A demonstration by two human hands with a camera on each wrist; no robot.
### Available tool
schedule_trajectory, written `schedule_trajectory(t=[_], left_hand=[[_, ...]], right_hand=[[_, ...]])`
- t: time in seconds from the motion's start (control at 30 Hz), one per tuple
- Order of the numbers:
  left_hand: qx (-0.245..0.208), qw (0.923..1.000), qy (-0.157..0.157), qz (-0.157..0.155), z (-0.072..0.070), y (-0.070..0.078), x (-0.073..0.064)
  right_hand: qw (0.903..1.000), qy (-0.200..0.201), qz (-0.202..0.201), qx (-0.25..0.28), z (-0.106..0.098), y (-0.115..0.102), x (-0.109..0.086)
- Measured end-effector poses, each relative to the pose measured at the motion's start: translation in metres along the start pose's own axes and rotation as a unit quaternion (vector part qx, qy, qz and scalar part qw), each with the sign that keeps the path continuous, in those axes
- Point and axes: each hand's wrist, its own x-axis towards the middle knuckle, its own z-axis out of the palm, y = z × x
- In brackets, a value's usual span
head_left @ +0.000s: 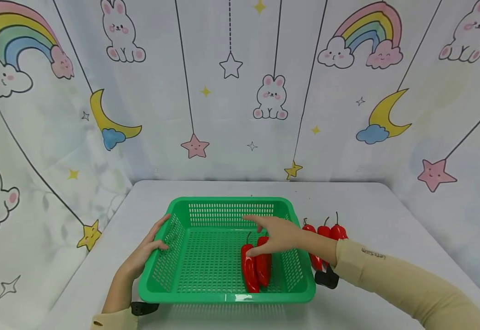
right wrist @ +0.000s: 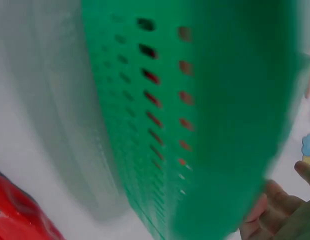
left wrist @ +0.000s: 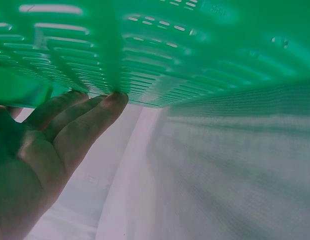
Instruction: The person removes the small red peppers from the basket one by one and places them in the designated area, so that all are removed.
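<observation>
A green plastic basket with slotted walls sits before me. My left hand holds its left rim, thumb over the rim; in the left wrist view its fingers lie almost straight against the outside of the slotted wall. Inside, on the right half, lie two glossy red chili peppers side by side. My right hand reaches over the basket's right rim above them, fingers spread and bent. Its thumb overlaps the peppers in the head view. Nothing shows in its grasp in the right wrist view, where the hand is partly hidden.
Several more red peppers lie on the white table right of the basket, partly covered by my right forearm. One red pepper shows low in the right wrist view. A patterned cloth hangs behind the table.
</observation>
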Motion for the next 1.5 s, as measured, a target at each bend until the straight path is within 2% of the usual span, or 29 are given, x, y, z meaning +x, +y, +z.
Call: schedule_trajectory(t=[0.43, 0.67, 1.0, 1.1, 1.33, 1.5], left_hand=[[0.002, 1.0000, 0.000, -0.001, -0.001, 0.000, 0.001], [-0.001, 1.0000, 0.002, -0.003, -0.001, 0.000, 0.001], [-0.003, 1.0000, 0.002, -0.003, -0.001, 0.000, 0.001], [-0.005, 1.0000, 0.000, -0.002, 0.000, 0.001, 0.001], [-0.012, 0.9999, -0.003, -0.004, 0.000, 0.000, 0.002], [-0.004, 1.0000, -0.002, 0.002, -0.001, 0.000, 0.001]], right_hand=[[0.9991, -0.023, 0.014, -0.034, 0.014, 0.004, -0.001], [0.9922, -0.030, -0.008, -0.121, 0.027, 0.006, -0.001], [0.9845, -0.016, -0.017, -0.174, 0.043, 0.009, 0.004], [0.9819, -0.018, -0.018, -0.187, 0.047, 0.009, 0.006], [0.9780, -0.052, -0.011, -0.202, 0.061, 0.010, 0.006], [0.9768, -0.041, -0.015, -0.210, 0.067, 0.010, 0.008]])
